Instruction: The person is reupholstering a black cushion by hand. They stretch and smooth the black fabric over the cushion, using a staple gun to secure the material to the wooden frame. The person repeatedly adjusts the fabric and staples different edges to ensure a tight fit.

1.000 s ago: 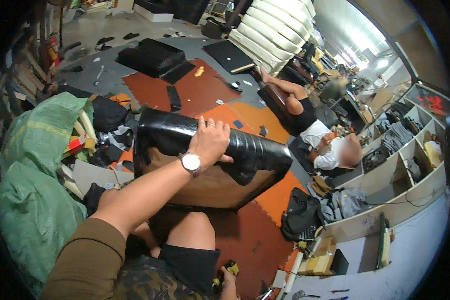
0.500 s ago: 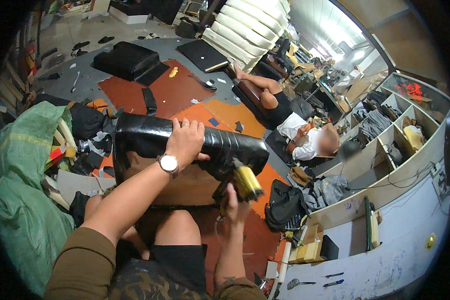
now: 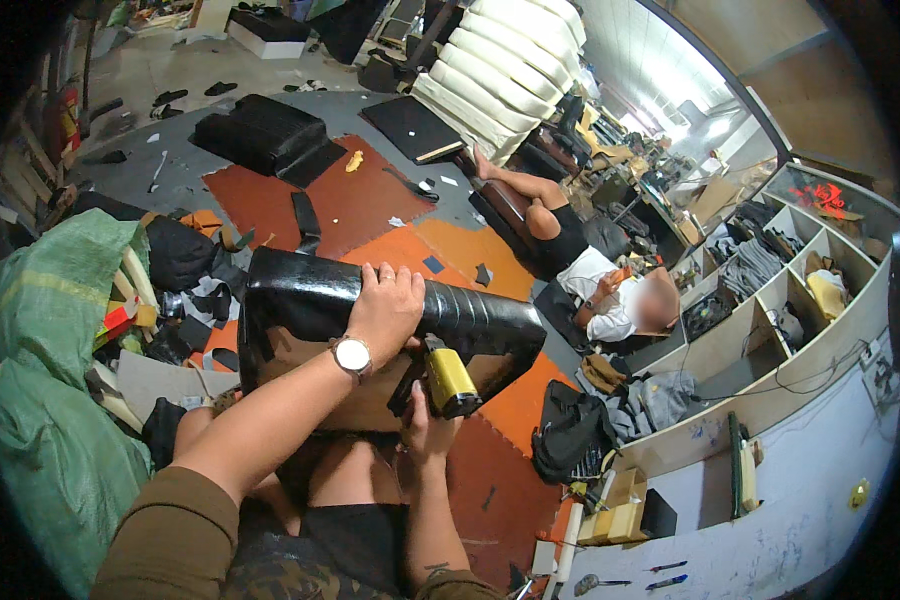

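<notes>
Fingers of the left hand [image 3: 388,308] lie spread and pressed flat on a black upholstered seat panel [image 3: 370,325] resting across the person's lap. Just below it, the right hand [image 3: 428,425] is wrapped tight around a yellow-and-black stapler tool [image 3: 448,378] held against the panel's brown underside. Orange floor mats [image 3: 515,400] lie beyond.

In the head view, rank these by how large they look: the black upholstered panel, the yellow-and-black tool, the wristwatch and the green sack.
1. green sack, though it lies near the camera and the fisheye rim, so its lead is unsure
2. black upholstered panel
3. yellow-and-black tool
4. wristwatch
</notes>
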The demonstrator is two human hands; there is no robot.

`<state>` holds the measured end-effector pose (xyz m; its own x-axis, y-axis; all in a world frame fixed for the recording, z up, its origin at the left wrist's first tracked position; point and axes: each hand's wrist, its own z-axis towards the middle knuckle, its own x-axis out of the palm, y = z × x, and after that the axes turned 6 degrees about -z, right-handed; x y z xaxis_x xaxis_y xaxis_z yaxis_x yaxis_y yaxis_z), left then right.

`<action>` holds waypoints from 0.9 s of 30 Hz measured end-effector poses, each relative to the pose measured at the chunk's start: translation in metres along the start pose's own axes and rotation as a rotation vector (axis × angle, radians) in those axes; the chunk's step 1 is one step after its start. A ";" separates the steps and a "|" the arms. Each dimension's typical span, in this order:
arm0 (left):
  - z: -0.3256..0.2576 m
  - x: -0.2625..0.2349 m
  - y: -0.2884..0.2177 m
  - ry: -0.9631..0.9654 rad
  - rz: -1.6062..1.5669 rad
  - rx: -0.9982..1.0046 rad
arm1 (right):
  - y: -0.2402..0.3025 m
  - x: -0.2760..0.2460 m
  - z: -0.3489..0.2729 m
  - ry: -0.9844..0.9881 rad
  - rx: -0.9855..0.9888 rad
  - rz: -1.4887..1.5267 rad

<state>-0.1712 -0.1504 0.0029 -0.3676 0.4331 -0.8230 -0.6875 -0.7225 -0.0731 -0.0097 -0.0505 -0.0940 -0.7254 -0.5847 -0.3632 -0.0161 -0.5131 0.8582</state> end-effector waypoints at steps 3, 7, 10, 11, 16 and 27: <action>0.003 -0.004 0.006 0.066 0.002 0.004 | 0.005 0.007 0.000 0.017 -0.075 -0.023; -0.004 -0.003 0.013 -0.127 -0.069 0.051 | 0.017 0.014 -0.003 0.096 0.016 -0.041; -0.046 -0.021 0.035 -0.208 -0.468 0.378 | 0.030 0.011 -0.004 0.111 0.079 0.050; -0.077 -0.014 0.036 -0.174 -0.740 0.251 | 0.028 0.006 -0.006 0.098 0.078 0.087; -0.133 -0.023 0.055 -0.006 -2.083 -1.142 | 0.046 -0.006 -0.007 0.072 0.120 0.061; -0.100 0.036 0.099 -0.435 -1.240 -0.833 | 0.046 0.020 0.017 0.133 -0.149 -0.099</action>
<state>-0.1904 -0.2603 -0.0904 -0.1006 0.9752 0.1970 -0.2125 0.1724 -0.9618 -0.0364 -0.0749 -0.0554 -0.6278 -0.5996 -0.4963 0.0260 -0.6535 0.7565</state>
